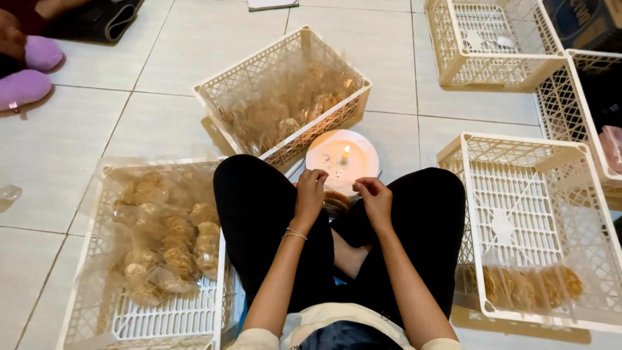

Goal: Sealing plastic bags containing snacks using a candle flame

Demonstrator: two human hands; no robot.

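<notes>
Centre frame: left hand (310, 194) and right hand (374, 199) fingers pinch a snack packet (337, 201) beside candle plate (342, 157). Best keep edge near flame, briefly.

clear snack bags (162, 240) in left crate | more (525, 285) in right crate | heap (285, 110) in far crate

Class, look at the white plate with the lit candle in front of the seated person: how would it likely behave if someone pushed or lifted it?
The white plate sits flat on smooth floor tile, so it would probably slide easily. The short candle stands with a lit flame, so tilting may tip it or spill wax. Both hands are very close to it, so a nudge seems risky.
</notes>
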